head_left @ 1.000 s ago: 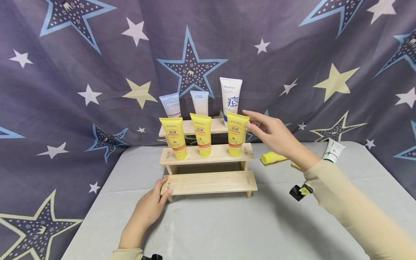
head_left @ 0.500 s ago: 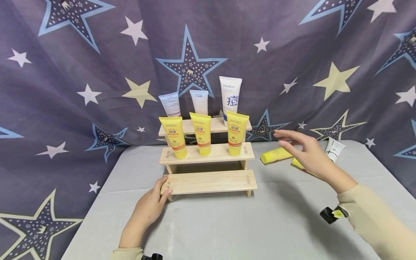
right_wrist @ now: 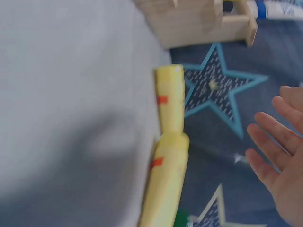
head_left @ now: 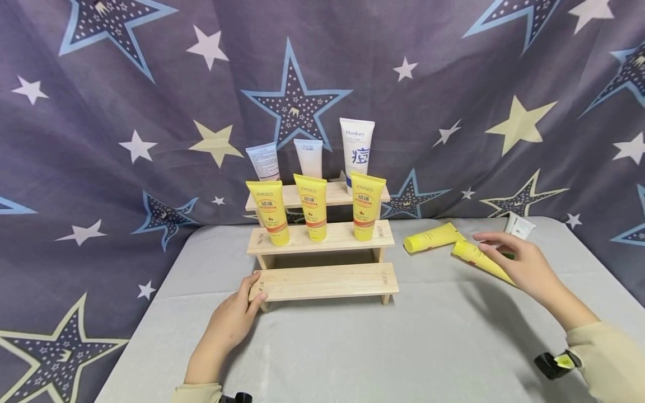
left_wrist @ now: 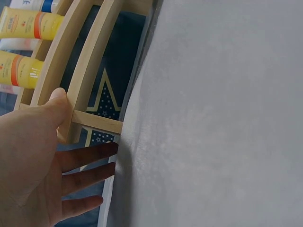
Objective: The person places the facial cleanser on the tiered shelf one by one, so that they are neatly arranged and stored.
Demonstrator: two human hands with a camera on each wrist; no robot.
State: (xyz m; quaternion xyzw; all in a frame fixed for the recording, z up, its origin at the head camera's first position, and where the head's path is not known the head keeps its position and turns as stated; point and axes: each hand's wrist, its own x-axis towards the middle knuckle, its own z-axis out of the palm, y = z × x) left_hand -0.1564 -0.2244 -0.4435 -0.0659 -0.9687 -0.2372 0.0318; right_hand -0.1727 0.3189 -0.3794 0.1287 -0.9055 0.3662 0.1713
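My left hand [head_left: 233, 320] holds the left end of the lowest step of a three-tier wooden display stand [head_left: 325, 282]. In the left wrist view its thumb [left_wrist: 57, 101] lies against the step, while several fingers reach out straight below. My right hand [head_left: 526, 268] hovers, holding nothing, over a yellow squeeze tube [head_left: 482, 263] lying on the table. Another yellow tube [head_left: 433, 238] lies beside it, nearer the stand. Behind the hand, a white tube [head_left: 519, 226] with a green cap is partly hidden. In the right wrist view the fingers [right_wrist: 272, 135] are apart from the tubes.
Three yellow tubes stand upright on the middle step, the right one [head_left: 367, 207] apart from the others. On the top step stand two pale tubes [head_left: 309, 157] and a taller white tube [head_left: 356, 148]. A star-patterned curtain [head_left: 428, 112] hangs behind the grey-covered table [head_left: 353, 358].
My right hand has moved from beside the right standing yellow tube rightward and down to the lying tubes. The left hand has stayed on the stand.
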